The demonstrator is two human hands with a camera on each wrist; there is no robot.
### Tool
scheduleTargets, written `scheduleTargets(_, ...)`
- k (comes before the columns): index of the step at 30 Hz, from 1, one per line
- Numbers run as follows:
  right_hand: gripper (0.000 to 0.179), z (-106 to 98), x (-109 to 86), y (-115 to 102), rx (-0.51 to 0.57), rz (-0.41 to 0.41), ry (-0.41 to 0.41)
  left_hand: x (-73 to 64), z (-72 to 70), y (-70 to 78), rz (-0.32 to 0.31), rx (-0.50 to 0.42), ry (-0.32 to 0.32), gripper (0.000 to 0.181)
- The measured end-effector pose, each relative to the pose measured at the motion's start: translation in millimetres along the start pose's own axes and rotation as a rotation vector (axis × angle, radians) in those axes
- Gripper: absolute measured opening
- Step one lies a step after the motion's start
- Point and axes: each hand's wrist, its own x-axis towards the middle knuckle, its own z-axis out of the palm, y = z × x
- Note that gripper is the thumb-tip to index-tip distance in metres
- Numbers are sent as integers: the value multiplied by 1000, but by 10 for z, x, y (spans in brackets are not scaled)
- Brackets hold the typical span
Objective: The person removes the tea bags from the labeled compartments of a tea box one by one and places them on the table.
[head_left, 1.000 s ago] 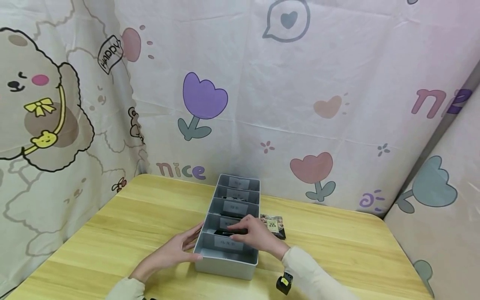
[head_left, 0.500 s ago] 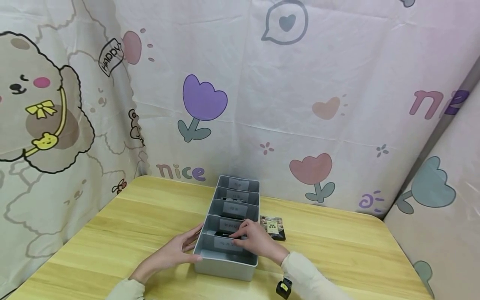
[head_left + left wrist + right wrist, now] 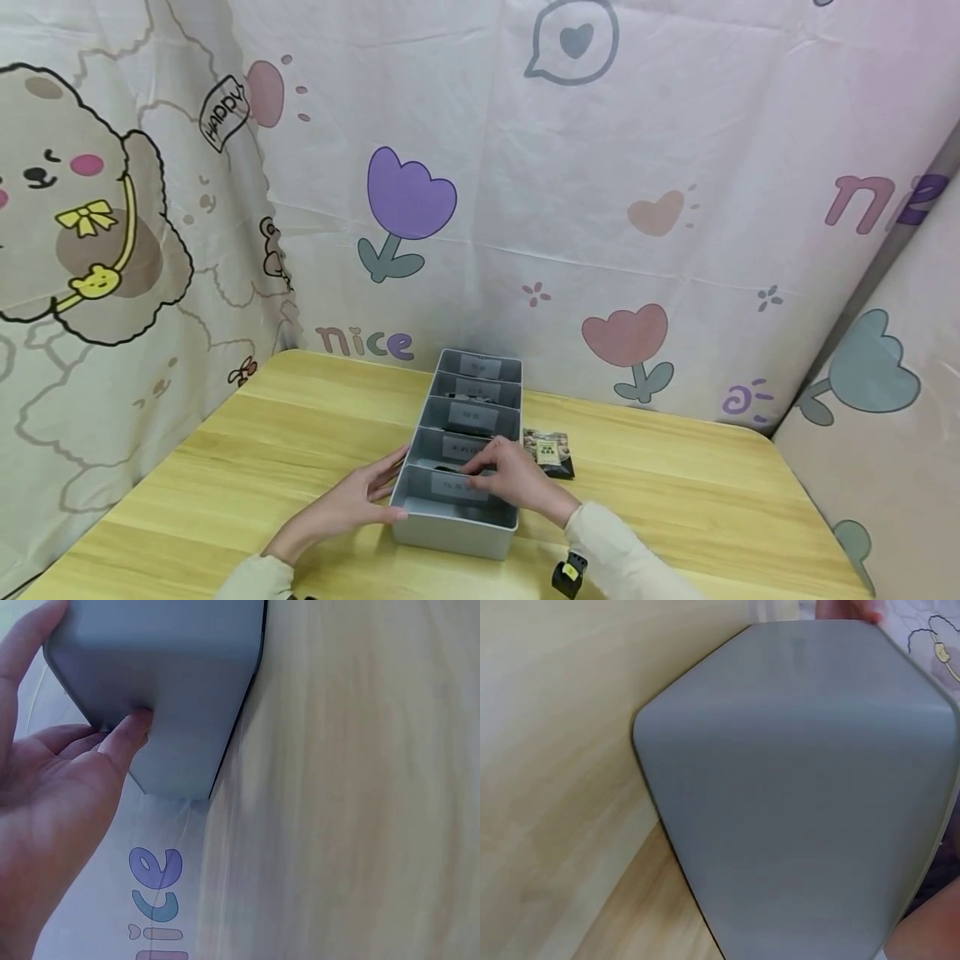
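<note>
A long grey storage box [image 3: 453,542] with labelled compartments stands on the wooden table. My left hand [image 3: 337,504] rests against its near left corner: the thumb lies by the front rim, the other fingers along the left wall. In the left wrist view these fingertips [image 3: 136,724] touch the grey side. My right hand [image 3: 517,479] reaches over the right wall, with thumb and forefinger close together at the divider behind the nearest compartment. Just left of the fingertips, a black packet [image 3: 447,469] shows low in the second compartment, mostly hidden. The right wrist view mainly shows the box's outer wall [image 3: 795,810].
A black packet with a picture and a pale label [image 3: 547,452] lies on the table [image 3: 660,467] right of the box. Dark items [image 3: 471,397] show in a compartment farther back. A printed cloth [image 3: 487,208] hangs behind the table and on both sides.
My right thumb and forefinger have come closer together and moved slightly nearer the front divider. The black packet beside them sits lower in its compartment. My left hand stays on the box.
</note>
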Motion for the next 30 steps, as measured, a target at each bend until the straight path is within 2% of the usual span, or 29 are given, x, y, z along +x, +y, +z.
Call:
scheduleTargets(4,16,-17,-8,-5,53,29,10,6,-1,14,-2,-3,-3,87)
scheduleTargets(8,19,-30,-20,-7,93,23,27,7,-6,15,-2,-13,-7,87)
scheduleTargets(18,5,-26,-30,27,176,18,68,4,-5,-6,3,0,2,87)
scheduleTargets(22,4,-32,-31,35,166,14,86,0,-5,-6,5,-5,0,87)
scheduleTargets(30,6,8,-15,38,91,-58,168,-7,-5,-23,0,-5,-4,86)
